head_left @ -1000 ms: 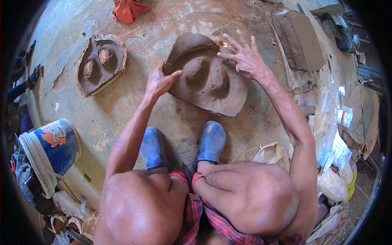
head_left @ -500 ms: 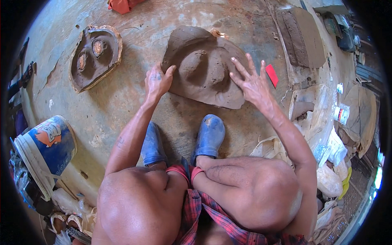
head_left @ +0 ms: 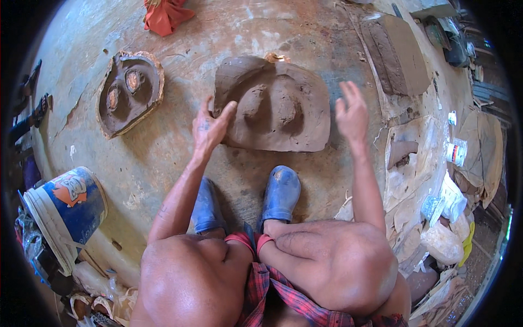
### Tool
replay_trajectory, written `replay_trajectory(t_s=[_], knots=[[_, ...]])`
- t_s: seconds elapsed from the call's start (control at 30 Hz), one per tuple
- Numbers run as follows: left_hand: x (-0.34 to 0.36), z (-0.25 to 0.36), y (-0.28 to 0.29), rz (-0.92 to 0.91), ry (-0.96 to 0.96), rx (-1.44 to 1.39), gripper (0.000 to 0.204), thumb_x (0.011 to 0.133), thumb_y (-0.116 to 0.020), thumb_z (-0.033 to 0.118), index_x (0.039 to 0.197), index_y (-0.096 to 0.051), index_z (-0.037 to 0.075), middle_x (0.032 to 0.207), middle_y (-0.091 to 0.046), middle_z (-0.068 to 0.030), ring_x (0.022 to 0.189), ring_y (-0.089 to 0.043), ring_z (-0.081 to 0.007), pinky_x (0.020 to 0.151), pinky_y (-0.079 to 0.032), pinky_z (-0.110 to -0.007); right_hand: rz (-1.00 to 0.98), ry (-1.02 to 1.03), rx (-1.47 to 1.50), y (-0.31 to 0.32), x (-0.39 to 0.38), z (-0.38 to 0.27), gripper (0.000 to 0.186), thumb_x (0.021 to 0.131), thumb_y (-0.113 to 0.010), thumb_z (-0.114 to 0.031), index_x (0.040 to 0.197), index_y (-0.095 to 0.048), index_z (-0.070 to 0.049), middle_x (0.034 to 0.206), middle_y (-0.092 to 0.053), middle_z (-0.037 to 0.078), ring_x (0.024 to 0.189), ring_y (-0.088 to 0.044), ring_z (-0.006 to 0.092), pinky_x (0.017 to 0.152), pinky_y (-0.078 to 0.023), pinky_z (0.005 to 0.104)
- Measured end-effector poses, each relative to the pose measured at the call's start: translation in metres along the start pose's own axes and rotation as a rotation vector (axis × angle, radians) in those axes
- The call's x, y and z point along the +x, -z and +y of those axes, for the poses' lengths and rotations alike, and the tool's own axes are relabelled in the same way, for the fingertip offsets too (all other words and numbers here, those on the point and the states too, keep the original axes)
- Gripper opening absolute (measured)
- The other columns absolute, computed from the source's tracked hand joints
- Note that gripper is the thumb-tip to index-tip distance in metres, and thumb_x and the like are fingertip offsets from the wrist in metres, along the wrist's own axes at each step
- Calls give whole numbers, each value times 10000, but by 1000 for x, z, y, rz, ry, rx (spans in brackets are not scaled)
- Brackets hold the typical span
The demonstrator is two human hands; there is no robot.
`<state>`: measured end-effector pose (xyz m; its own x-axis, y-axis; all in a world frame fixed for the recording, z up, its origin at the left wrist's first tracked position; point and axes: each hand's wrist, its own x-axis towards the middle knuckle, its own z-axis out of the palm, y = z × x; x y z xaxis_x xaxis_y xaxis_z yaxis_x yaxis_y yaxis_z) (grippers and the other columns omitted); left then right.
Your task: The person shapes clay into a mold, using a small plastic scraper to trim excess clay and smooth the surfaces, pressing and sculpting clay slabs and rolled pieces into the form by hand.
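A brown wet clay slab [head_left: 272, 143] lies on the floor ahead of my feet. It has a raised curved rim and two rounded lumps in its hollow. My left hand [head_left: 211, 126] is at its left edge, thumb over the clay and fingers beside the rim, with a gap between them. Off the slab's right side is my right hand [head_left: 352, 114], fingers stretched forward and slightly blurred. No held thing shows in it, though its underside is hidden. Farther left sits a smaller clay-lined mould [head_left: 131, 98] with a pale rough rim and two orange-brown lumps.
A blue and white bucket [head_left: 76, 201] stands at the left. Red cloth [head_left: 166, 16] lies at the far side. On the right are a thick clay block [head_left: 403, 57], a clay scrap [head_left: 402, 151] on sheeting, and plastic bags [head_left: 440, 242]. My blue clogs [head_left: 281, 191] are near the slab.
My right hand has come off the slab's right part and moved right. The slab has turned slightly counter-clockwise. The small red piece seen earlier is now out of sight around my right hand.
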<state>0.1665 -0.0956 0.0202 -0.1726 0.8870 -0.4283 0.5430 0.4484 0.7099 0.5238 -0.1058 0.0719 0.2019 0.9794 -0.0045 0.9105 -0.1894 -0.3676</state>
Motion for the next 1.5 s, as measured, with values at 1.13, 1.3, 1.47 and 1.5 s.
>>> replay_trajectory(t_s=[1.13,1.3,1.47,1.5], knots=[[127,71,0,-389,-558,304,525,883,-775,342,1343,-697,102,1217,-750,-183,1177,-693,-354,1030,-529,-433,-86,-118,455,-102,53,-128,269,998,-643,-106,1211,-646,58,954,-759,191,864,-774,276,713,-617,440],[121,71,6,-367,-519,309,421,870,-786,331,1231,-760,117,1114,-774,-176,1077,-730,-332,933,-550,-430,-219,-287,650,-90,48,-153,255,1041,-575,-120,1201,-616,73,836,-746,198,594,-749,251,527,-595,390],[126,67,3,-382,-487,236,398,855,-804,292,1209,-768,115,1104,-774,-171,1055,-732,-324,926,-552,-426,-287,-307,611,-88,49,-158,253,1067,-533,-146,1188,-628,54,814,-705,115,592,-727,187,494,-580,331],[128,65,2,-387,-492,220,395,851,-810,276,1209,-768,117,1099,-775,-169,1049,-732,-324,922,-552,-423,-307,-312,608,-89,49,-159,249,1068,-524,-146,1171,-629,54,806,-700,115,592,-726,187,489,-577,332]])
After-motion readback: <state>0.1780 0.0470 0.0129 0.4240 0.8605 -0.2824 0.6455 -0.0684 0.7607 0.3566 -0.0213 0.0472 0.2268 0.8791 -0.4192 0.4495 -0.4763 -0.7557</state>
